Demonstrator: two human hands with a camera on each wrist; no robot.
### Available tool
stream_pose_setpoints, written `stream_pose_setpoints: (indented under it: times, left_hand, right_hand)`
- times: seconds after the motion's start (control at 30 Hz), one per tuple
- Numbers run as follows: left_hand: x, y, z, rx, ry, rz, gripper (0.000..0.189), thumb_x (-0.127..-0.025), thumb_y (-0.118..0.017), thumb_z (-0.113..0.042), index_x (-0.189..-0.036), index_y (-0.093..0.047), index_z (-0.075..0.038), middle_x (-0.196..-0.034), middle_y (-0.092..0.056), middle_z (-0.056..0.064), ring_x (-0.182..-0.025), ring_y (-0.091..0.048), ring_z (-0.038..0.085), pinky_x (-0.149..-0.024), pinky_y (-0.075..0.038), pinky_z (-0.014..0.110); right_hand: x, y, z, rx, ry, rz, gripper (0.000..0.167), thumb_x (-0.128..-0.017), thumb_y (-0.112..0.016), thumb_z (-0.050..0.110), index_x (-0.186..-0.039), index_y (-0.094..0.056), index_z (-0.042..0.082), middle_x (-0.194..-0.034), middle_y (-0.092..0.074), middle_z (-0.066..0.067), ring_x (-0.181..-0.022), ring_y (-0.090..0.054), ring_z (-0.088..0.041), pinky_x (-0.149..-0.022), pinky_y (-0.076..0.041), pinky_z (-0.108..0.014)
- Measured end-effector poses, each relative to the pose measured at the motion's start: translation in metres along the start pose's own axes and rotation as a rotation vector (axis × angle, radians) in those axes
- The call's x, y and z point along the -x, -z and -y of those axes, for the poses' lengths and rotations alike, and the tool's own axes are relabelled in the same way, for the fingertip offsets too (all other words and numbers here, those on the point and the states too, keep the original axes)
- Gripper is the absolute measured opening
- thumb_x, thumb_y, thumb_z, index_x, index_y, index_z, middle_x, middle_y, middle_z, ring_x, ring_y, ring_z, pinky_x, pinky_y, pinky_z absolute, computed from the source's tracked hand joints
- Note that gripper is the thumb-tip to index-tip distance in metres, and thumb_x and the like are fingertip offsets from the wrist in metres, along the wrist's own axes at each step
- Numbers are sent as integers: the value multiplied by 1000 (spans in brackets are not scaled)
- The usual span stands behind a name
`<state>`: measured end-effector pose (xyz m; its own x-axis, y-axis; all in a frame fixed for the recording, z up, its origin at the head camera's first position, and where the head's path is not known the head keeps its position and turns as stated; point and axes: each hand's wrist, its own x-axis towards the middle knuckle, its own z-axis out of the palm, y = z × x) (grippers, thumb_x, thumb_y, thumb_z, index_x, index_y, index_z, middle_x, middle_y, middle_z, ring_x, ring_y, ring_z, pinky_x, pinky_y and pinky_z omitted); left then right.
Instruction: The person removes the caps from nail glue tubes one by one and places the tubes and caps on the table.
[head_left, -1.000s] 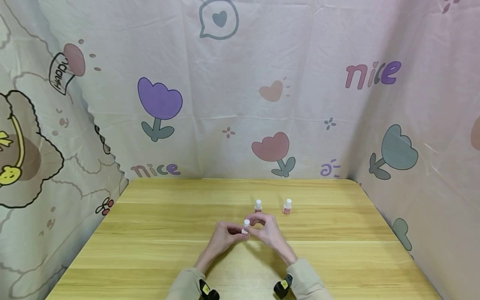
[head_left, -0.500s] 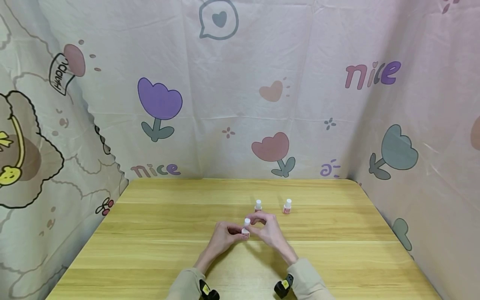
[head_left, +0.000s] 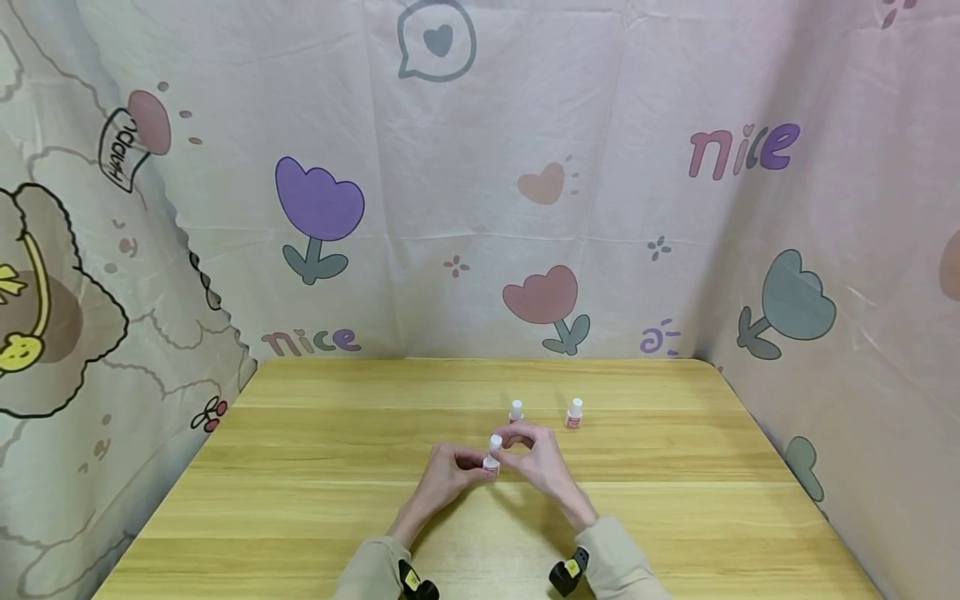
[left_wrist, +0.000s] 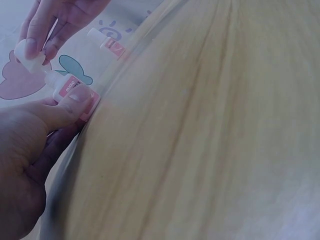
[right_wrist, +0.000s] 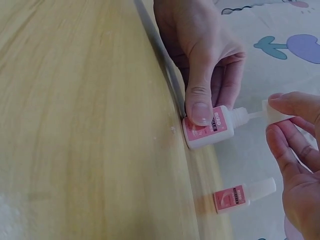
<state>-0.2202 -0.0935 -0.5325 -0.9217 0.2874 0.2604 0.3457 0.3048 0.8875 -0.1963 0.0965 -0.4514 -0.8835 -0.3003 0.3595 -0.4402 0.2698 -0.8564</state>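
Observation:
Between thumb and fingers, my left hand point(head_left: 448, 475) grips a small white bottle point(right_wrist: 220, 125) with a pink label, standing on the wooden table. The thumb lies over part of the label. My right hand point(head_left: 538, 460) pinches the white cap point(right_wrist: 275, 113), held just above the bottle's threaded neck point(right_wrist: 240, 116). A thin pale stem point(right_wrist: 256, 115) runs from the cap into the neck. In the left wrist view the cap point(left_wrist: 29, 56) also stands off the neck, slightly tilted.
Two similar capped bottles stand farther back on the table point(head_left: 330, 450): one point(head_left: 516, 410) just beyond my right hand, its base partly hidden, the other point(head_left: 574, 413) to its right. A printed cloth point(head_left: 450, 208) hangs behind the table and along both sides.
My right hand has lifted the cap slightly up off the bottle's neck, opening a gap. The left hand and its bottle have stayed in place.

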Motion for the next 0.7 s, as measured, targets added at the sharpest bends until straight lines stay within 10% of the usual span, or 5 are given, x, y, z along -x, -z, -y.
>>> stream_pose_setpoints:
  times: [0.7]
  left_hand:
    - [1, 0, -1, -4, -1, -4, 12, -79, -86, -13, -89, -81, -10, -85, -80, 7, -71, -69, 2, -64, -55, 18]
  right_hand:
    - [-5, -5, -49, -150, 97, -39, 25, -83, -78, -1, -104, -69, -12, -95, -72, -27, -81, -67, -2, -83, -57, -25]
